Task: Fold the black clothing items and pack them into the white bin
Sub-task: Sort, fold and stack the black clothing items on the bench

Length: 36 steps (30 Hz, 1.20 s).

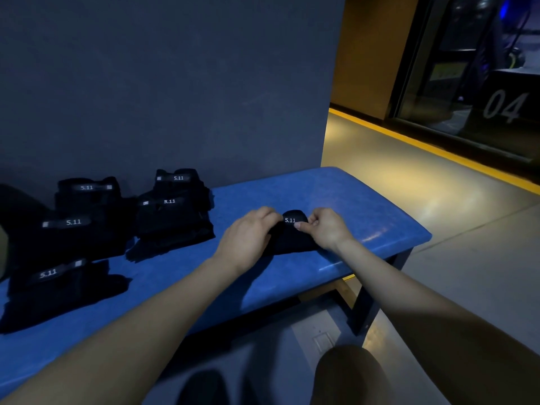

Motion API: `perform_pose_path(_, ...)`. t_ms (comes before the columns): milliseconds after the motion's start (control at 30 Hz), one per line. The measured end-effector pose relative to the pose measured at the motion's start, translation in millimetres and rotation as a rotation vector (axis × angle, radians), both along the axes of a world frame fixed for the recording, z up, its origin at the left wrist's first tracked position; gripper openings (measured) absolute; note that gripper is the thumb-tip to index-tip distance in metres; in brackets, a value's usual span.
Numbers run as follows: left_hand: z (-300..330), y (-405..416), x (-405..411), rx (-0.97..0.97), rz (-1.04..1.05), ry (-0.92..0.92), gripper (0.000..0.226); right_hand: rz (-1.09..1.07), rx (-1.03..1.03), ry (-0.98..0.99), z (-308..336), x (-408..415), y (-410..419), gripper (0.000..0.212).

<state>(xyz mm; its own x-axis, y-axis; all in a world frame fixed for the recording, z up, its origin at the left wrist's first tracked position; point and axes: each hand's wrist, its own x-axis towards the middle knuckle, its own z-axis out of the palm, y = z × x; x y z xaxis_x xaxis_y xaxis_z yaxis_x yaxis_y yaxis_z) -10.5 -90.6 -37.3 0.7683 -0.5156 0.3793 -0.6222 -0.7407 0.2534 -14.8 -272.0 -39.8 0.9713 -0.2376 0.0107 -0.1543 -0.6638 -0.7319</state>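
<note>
A small black garment [292,235] with a white "5.11" mark lies bunched on the blue bench [365,206], right of centre. My left hand [248,235] grips its left side with curled fingers. My right hand [324,226] pinches its right side, thumb pressed by the logo. To the left sit folded black items with "5.11" bands: one stack [175,211] near the wall, another [84,217] further left, and a lower pile [58,290] near the front edge. No white bin is in view.
A dark grey wall [175,83] stands right behind the bench. The bench's right end [420,232] drops to a pale floor [438,200] with a yellow stripe. A glass panel marked "04" [505,106] is at far right. My knees [347,375] are below the front edge.
</note>
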Motion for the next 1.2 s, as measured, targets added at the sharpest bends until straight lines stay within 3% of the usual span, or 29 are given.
perform_pose_path(67,-2.4,1.6,2.3,0.027,-0.006,0.136,0.042,0.001,-0.064,-0.038,2.8,-4.0,1.4,0.026)
perform_pose_path(200,-5.8,3.1,5.2,0.025,-0.033,0.177,0.044,0.259,-0.453,-0.305,6.8,-18.9,4.6,0.046)
perform_pose_path(300,-7.5,5.3,4.9,-0.008,-0.054,0.244,0.045,0.420,-0.544,-0.168,-1.6,-23.6,3.1,0.043)
perform_pose_path(467,-10.1,3.3,5.0,-0.051,-0.032,0.372,0.045,0.355,-0.362,-0.143,-21.1,-31.0,0.0,0.039)
perform_pose_path(667,-4.8,0.1,2.8,-0.081,0.029,0.403,0.044,0.129,-0.035,-0.079,10.2,-15.9,5.4,0.020)
perform_pose_path(867,-1.9,-1.8,-1.1,-0.121,0.104,0.433,0.037,-0.114,-0.054,0.079,7.6,-2.5,9.9,0.032)
perform_pose_path(1200,6.7,-0.3,-11.1,-0.277,0.255,0.517,0.028,-0.160,-0.036,0.229,25.4,-8.4,23.0,0.035)
